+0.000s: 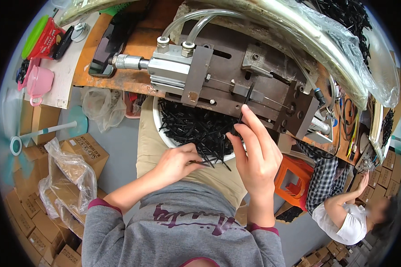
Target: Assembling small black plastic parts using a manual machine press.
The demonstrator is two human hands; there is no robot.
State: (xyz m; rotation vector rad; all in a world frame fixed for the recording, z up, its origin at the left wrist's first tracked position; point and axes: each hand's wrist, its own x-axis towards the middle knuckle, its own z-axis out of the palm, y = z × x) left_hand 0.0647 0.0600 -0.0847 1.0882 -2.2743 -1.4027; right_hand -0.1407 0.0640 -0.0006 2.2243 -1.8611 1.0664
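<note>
My right hand [257,153] pinches a thin black plastic stick [248,99], raised and pointing away from me over the front edge of the metal press fixture [227,84]. Its far end reaches the small metal block [241,90] in the middle of the fixture; whether they touch I cannot tell. My left hand [178,162] is closed on several black plastic sticks [209,161], whose ends poke out to the right of the fingers. Below both hands and the fixture, a white round basin [157,118] on my lap holds a heap of similar black pieces [196,127].
An air cylinder [169,66] with clear hoses [196,18] is bolted to the fixture. A phone [106,53] lies on the bench at left. An orange stool [294,180] stands at right, near a co-worker in a white shirt [349,224]. Cardboard boxes [84,153] are stacked at left.
</note>
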